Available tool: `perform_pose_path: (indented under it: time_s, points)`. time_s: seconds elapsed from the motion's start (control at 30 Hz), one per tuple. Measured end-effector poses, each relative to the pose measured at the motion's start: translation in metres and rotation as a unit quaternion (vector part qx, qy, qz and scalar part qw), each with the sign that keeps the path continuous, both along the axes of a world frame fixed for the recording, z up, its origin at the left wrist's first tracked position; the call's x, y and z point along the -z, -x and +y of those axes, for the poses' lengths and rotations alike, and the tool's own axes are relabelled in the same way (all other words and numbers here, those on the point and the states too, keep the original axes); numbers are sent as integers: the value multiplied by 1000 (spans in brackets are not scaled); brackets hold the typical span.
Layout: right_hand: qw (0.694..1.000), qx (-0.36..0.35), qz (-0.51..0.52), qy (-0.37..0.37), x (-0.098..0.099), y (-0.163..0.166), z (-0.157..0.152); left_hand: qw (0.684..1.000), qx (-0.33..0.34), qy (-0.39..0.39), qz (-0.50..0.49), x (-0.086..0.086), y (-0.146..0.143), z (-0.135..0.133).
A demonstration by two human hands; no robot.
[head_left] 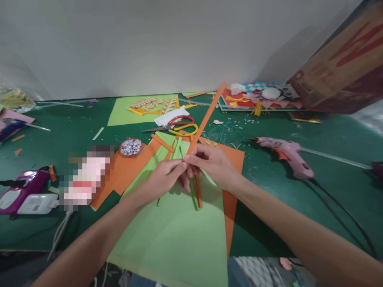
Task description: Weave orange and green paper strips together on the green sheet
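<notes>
My left hand [170, 173] and my right hand [208, 161] meet over a light green paper sheet [179, 235], fingers closed in a pinch. Between them is a long orange paper strip [209, 113], slanting up to the right from my fingertips. Both hands grip it near its lower end; the pinched part is hidden by the fingers. More green and orange strips [198, 191] lie under and around my hands. Just beyond them rest scissors [182, 126] with one red and one yellow handle loop. Orange paper [235, 171] shows beneath the green sheet.
A pink glue gun [283, 153] with a cord lies at right. Left are a round container of googly eyes [131, 147], a blurred-out object [86, 179] and a purple power strip [26, 191]. Behind are green paper with woven pieces [119, 109] and a brown paper bag [338, 63].
</notes>
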State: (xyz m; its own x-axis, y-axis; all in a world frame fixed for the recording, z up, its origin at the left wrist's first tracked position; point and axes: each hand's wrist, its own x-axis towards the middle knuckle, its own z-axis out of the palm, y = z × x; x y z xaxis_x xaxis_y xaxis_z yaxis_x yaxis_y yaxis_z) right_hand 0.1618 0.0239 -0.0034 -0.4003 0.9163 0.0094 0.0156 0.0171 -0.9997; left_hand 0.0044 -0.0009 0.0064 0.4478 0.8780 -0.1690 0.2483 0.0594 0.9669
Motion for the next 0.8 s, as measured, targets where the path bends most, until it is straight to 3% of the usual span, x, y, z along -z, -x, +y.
perform_pose_path:
  time_s: [0.17, 0.43, 0.8]
  points:
    - [998, 61, -26, -14, 0, -2, 2, 1000, 15, 1, -9, 1, 1, 1]
    - [1000, -11, -16, 8, -3, -3, 1, 999, 8, 7, -37, 4, 2, 1]
    - [999, 39, -13, -1, -4, -4, 2, 1000, 21, 5, -22, 5, 4, 1]
